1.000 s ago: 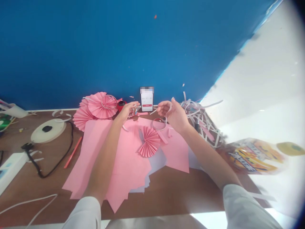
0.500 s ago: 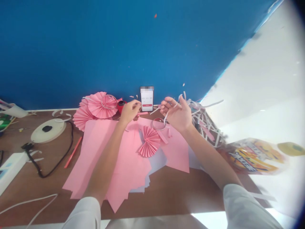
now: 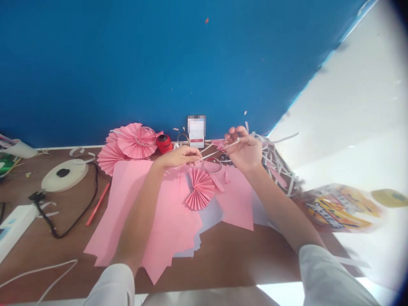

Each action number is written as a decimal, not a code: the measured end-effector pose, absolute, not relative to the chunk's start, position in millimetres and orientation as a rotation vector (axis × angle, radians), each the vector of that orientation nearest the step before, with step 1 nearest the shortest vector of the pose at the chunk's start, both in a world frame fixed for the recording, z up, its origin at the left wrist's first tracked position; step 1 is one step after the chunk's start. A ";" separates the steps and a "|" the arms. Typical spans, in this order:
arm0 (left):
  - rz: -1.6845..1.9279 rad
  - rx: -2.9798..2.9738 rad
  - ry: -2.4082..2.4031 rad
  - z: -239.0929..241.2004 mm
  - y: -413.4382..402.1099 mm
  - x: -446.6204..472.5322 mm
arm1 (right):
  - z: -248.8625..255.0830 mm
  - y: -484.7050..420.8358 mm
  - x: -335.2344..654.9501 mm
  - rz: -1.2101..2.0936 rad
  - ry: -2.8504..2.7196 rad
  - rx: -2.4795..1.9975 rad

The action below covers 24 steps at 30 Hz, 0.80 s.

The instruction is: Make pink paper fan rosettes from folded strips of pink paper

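A thin white strip [image 3: 218, 151] stretches between my two hands, slanting up to the right. My left hand [image 3: 180, 156] is closed on its lower end, palm down above the pink paper sheets [image 3: 134, 204]. The upper end is pinched between the thumb and fingers of my right hand [image 3: 245, 151], palm towards me. Below the strip lie a roll of tape [image 3: 213, 165] and a pleated pink paper fan [image 3: 200, 189]. A red round object [image 3: 164, 144] stands behind my left wrist.
More pink paper fans [image 3: 137, 142] lean against the blue wall, beside a phone [image 3: 196, 132]. Scrap strips [image 3: 282, 170] pile up at right, near a snack bag [image 3: 342, 208]. At left are a white reel [image 3: 65, 175], a black cord, a red pen [image 3: 97, 204] and a power strip [image 3: 15, 229].
My left hand has moved right and down from beside the phone and now holds the strip's end. My right hand has shifted slightly right, and the strip has gone from curled to straight.
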<state>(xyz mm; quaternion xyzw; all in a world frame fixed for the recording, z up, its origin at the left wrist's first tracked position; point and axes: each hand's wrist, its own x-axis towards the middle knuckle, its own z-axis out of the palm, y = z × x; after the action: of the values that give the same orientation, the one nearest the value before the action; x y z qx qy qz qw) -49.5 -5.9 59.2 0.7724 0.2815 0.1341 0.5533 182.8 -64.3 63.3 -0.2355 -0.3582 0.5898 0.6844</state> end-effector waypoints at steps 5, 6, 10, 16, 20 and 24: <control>0.236 1.988 0.739 76.1 -9.2 -64.4 | 50.4 -49.4 198.1 1.119 -0.859 -0.696; 0.207 2.031 0.743 76.8 -9.8 -64.7 | 50.4 -48.1 199.4 1.063 -0.893 -0.729; 0.099 2.190 0.735 73.6 -10.2 -60.7 | 58.5 -53.7 193.1 0.960 -1.293 -0.928; 0.039 2.248 0.730 71.4 -12.3 -53.5 | 51.8 -68.2 162.5 1.059 -2.024 -1.091; -0.004 2.195 0.714 74.8 -16.1 -53.3 | 38.9 -67.1 154.6 0.954 -2.026 -1.196; -0.043 2.161 0.735 75.8 -18.7 -53.3 | 39.8 -67.7 157.3 1.009 -2.056 -1.237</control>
<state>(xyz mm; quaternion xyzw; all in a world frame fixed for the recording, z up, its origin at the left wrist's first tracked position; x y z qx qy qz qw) -53.3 -18.7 75.8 0.8607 0.2929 -0.0173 0.4161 157.3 -67.7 39.8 -0.4582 -0.7614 0.3736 0.2661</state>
